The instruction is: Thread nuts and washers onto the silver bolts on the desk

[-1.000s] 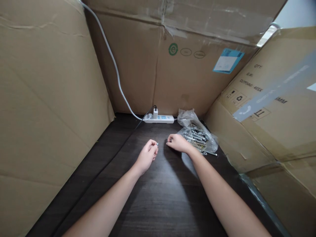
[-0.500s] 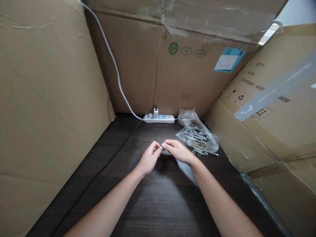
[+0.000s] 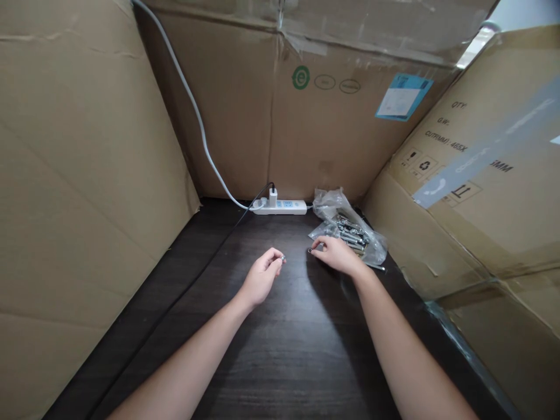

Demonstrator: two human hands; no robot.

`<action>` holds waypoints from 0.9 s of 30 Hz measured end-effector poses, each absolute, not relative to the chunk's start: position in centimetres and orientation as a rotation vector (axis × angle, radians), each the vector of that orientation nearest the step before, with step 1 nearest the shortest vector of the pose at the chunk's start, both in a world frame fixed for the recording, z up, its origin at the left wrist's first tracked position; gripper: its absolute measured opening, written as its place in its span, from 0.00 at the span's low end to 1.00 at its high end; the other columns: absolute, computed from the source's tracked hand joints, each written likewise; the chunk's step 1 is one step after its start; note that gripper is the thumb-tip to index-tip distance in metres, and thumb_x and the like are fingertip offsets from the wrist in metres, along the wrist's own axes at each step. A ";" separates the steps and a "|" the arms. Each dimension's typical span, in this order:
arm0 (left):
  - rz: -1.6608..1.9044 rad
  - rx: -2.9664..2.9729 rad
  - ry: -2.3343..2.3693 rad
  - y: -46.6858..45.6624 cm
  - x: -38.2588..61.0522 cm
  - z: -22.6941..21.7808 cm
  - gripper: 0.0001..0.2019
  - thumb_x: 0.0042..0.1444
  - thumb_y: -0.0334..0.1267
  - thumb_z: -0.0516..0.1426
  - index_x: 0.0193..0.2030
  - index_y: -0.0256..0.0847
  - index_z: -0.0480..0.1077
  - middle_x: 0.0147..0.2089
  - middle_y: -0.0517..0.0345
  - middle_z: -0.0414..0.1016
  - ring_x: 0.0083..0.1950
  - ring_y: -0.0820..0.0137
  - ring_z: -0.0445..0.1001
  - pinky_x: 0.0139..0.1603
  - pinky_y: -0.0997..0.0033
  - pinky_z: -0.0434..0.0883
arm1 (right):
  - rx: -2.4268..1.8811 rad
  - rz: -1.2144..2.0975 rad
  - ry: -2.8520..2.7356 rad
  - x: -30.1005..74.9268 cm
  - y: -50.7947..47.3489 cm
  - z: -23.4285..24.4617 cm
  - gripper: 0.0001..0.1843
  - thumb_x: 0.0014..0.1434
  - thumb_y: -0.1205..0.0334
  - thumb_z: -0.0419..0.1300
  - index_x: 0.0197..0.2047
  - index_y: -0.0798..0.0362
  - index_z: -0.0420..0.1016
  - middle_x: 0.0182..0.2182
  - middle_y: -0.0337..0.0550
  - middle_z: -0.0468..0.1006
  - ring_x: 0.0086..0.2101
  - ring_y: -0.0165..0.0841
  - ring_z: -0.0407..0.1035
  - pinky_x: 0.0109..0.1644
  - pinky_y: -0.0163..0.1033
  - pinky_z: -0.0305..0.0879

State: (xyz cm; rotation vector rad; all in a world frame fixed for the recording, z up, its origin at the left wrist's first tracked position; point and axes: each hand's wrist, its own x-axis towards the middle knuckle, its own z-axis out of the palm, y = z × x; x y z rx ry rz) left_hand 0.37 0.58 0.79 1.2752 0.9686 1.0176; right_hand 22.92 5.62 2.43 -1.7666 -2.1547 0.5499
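the left hand [image 3: 261,276] sits at the centre of the frame above the dark bench [image 3: 289,344], its fingers [image 3: 275,262] curled and pinching a small metal piece [image 3: 283,258] at their tips. the right hand [image 3: 338,255] lies just right of it, apart from it, fingers pressed together on a small ring-like part [image 3: 310,251] at the bench surface; whether the part is lifted i cannot tell. right behind this hand lies a clear plastic bag of bolts [image 3: 350,233], touching its knuckles. a white power strip [image 3: 280,206] rests at the far edge of the bench, against a cardboard box [image 3: 280,116], with a white cable [image 3: 192,111] running toward the upper left of the frame.
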 end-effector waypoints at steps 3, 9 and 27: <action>1.011 1.277 0.976 0.5 0.4 1.0 0.07 0.55 0.40 0.50 0.33 0.38 0.62 0.22 0.65 0.55 0.22 0.77 0.50 0.22 0.78 0.50 | -1.774 0.484 -2.151 22.3 5.6 1.9 0.06 0.51 0.60 0.60 0.33 0.52 0.75 0.17 0.34 0.67 0.19 0.29 0.59 0.25 0.33 0.49; 1.002 1.300 0.991 0.5 0.4 1.2 0.07 0.55 0.40 0.51 0.32 0.38 0.63 0.22 0.65 0.56 0.22 0.77 0.52 0.22 0.78 0.51 | -1.786 0.444 -2.142 21.7 5.7 1.4 0.03 0.49 0.64 0.59 0.27 0.53 0.74 0.19 0.36 0.69 0.21 0.29 0.61 0.27 0.32 0.51; 0.983 1.325 1.005 0.6 0.4 0.8 0.07 0.54 0.40 0.51 0.32 0.39 0.64 0.22 0.65 0.57 0.23 0.76 0.53 0.23 0.78 0.52 | -1.609 0.602 -2.125 19.3 5.3 1.7 0.04 0.53 0.64 0.58 0.32 0.54 0.73 0.16 0.32 0.64 0.20 0.27 0.58 0.26 0.32 0.50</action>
